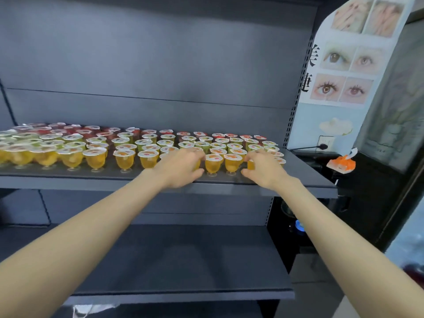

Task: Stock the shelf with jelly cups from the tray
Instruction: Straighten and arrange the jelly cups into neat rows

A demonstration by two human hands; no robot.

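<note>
Yellow jelly cups (125,159) on small stems make up the near row of the upper shelf (305,180). Greenish cups stand in the rows behind them and red ones in the far rows against the grey back panel (160,53). Together they fill the shelf from its left end almost to its right end.

Each cup has a white foil lid with a red oval logo and a fruit picture. The writing on the lids is too small and soft to read. At the far left the cups blur and run off the picture's edge.

The left hand (181,168) reaches into the near row. Its fingers curl over a covered cup (198,165) with the thumb under its near side, so it is grasping the cup. Only a sliver of yellow shows.

Two yellow cups stand free between the hands. The right hand (263,171) grasps the right-end cup (250,165) between thumb and curled fingers and hides most of it.

A lower shelf (183,260) juts out nearer, below the forearms.

To the right, a poster (348,58) shows close-up photographs of fingernails and eyes. The shelf's slotted upright cuts off the black Chinese characters down its left edge. Below the poster, a black plug (323,147) sits in a wall socket (327,141). An orange-and-white packet (340,164) lies on a dark bench (378,180), its print unreadable.
</note>
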